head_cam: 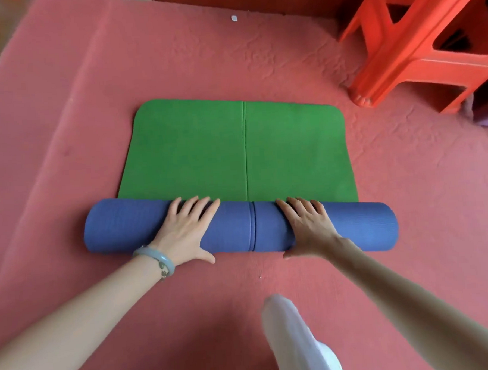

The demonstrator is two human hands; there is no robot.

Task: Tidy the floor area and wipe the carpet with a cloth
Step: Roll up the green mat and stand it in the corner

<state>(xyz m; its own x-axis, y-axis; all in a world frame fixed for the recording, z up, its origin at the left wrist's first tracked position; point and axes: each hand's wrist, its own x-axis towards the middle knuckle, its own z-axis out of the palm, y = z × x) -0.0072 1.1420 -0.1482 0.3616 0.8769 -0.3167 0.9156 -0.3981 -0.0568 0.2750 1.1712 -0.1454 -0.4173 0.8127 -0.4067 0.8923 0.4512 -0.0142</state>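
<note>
Honestly, the left hand (183, 230) and right hand (310, 226) press flat on the half-rolled mat (120, 225), grip released; uneven pushing could skew the roll or let it spring loose.

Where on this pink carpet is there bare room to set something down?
Bare pink carpet lies left of the half-rolled blue-and-green foam mat, and beyond its far edge up to a small white scrap. The strip between the roll and the white-clad leg is open too. Crowded: the far right, by the orange plastic stool.
</note>
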